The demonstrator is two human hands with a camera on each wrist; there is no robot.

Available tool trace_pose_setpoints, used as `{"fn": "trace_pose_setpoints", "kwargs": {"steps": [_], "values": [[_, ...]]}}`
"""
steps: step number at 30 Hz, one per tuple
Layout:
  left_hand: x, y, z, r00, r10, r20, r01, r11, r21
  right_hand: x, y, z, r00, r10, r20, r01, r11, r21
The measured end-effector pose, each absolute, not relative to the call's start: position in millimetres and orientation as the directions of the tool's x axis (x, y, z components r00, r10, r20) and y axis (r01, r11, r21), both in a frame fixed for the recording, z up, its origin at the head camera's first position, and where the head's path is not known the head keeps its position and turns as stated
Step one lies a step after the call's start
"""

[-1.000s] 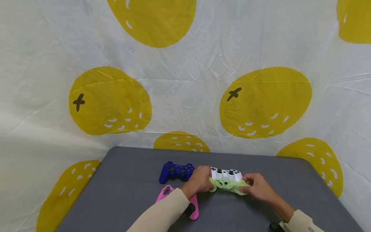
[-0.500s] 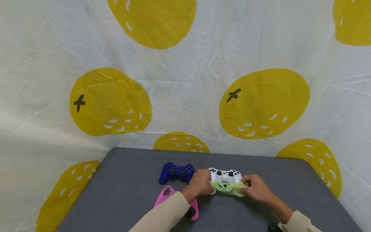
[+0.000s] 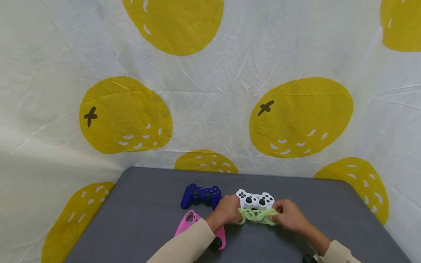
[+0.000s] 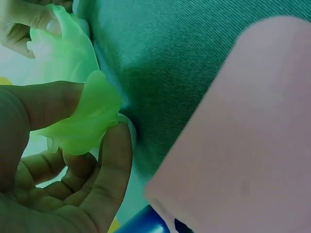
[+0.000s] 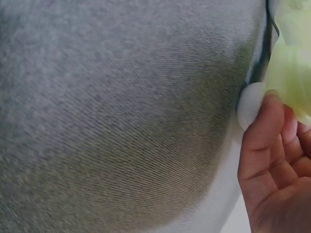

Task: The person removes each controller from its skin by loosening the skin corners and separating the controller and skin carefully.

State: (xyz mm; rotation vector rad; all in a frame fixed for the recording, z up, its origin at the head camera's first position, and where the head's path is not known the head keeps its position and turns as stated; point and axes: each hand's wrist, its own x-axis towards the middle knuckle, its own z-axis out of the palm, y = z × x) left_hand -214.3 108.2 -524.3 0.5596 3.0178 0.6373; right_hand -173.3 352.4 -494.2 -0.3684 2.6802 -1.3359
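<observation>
A white game controller (image 3: pixel 254 200) lies on the table, its sticks and buttons uncovered in the head view. Along its near side stretches a thin light-green silicone controller cover (image 3: pixel 258 215). My left hand (image 3: pixel 228 209) pinches the cover's left end; in the left wrist view the bunched green cover (image 4: pixel 97 119) sits between thumb and fingers. At the other end my right hand (image 3: pixel 287 214) pinches it. A white grip end (image 5: pixel 250 104) shows beside the right fingertips in the right wrist view. Whether the cover encloses the grips is hard to tell.
A blue game controller (image 3: pixel 201 195) lies to the left of the white one. Nearer, a pink controller cover (image 3: pixel 184 223) lies partly under my left forearm. A patterned cloth (image 3: pixel 210 117) hangs behind the grey table (image 3: pixel 144 204).
The green cover has slid toward me, and more of the white controller's face shows. Both hands have moved slightly nearer with the cover.
</observation>
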Motion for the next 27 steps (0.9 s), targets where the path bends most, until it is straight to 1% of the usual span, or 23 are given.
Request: {"fn": "trace_pose_setpoints", "kwargs": {"steps": [1, 3, 5, 7, 10, 13, 17, 20, 23, 27], "values": [[-219.1, 108.5, -533.7, -0.932, 0.353, 0.084, 0.357, 0.848, 0.391, -173.0, 352.4, -493.1, -0.963, -0.270, -0.003, -0.161, 0.585, -0.795], [-212.0, 105.2, -521.5, -0.923, 0.374, 0.088, 0.374, 0.823, 0.429, -172.0, 352.6, -490.1, -0.961, -0.277, -0.001, -0.168, 0.586, -0.793], [-201.0, 100.4, -502.0, -0.913, 0.401, 0.082, 0.385, 0.773, 0.505, -170.8, 352.6, -486.8, -0.956, -0.293, 0.015, -0.187, 0.569, -0.801], [-191.8, 94.4, -483.2, -0.900, 0.433, 0.058, 0.381, 0.712, 0.590, -169.3, 352.7, -483.7, -0.946, -0.322, 0.041, -0.214, 0.525, -0.824], [-180.5, 84.8, -457.9, -0.876, 0.482, 0.012, 0.332, 0.586, 0.739, -166.0, 353.5, -477.6, -0.925, -0.374, 0.067, -0.227, 0.404, -0.886], [-179.1, 75.2, -447.1, -0.852, 0.522, -0.033, 0.271, 0.494, 0.826, -162.6, 353.6, -469.8, -0.893, -0.441, 0.090, -0.223, 0.260, -0.939], [-181.7, 62.0, -435.6, -0.819, 0.571, -0.052, 0.240, 0.424, 0.873, -159.5, 349.4, -457.0, -0.839, -0.524, 0.149, -0.214, 0.066, -0.975], [-183.2, 52.6, -427.5, -0.792, 0.607, -0.059, 0.224, 0.379, 0.898, -158.3, 345.6, -446.8, -0.804, -0.568, 0.177, -0.186, -0.044, -0.982], [-183.9, 43.1, -421.8, -0.736, 0.672, -0.076, 0.154, 0.276, 0.949, -157.1, 342.5, -436.8, -0.772, -0.613, 0.166, -0.123, -0.112, -0.986], [-183.2, 29.9, -419.8, -0.622, 0.780, -0.068, -0.005, 0.082, 0.997, -154.5, 338.1, -427.8, -0.703, -0.689, 0.175, -0.020, -0.226, -0.974]]}}
